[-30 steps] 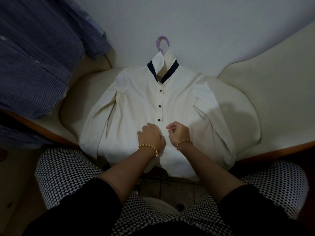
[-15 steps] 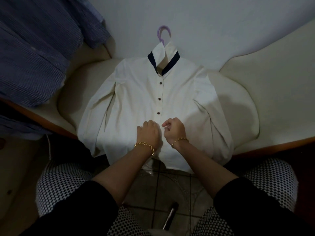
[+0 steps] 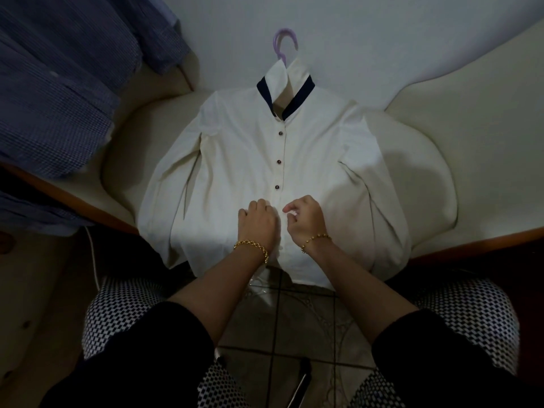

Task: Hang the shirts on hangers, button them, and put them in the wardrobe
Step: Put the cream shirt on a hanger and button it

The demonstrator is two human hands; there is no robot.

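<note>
A white shirt [image 3: 235,154] with a dark collar band lies flat on a cream cushion, front up, on a lilac hanger [image 3: 283,44] whose hook sticks out above the collar. Three dark buttons down the placket are closed. My left hand [image 3: 259,220] rests with curled fingers on the left side of the placket, just below the third button. My right hand [image 3: 306,217] pinches the right edge of the placket beside it. The spot between my fingers is hidden.
A blue checked shirt [image 3: 59,83] hangs at the upper left. The cushion [image 3: 418,178] sits on a wooden-edged seat [image 3: 471,242] against a white wall. My patterned knees frame a tiled floor [image 3: 294,325] below.
My head has shifted so the shirt sits slightly lower and closer in view. Both hands stay at the same place on the placket, fingers working a little.
</note>
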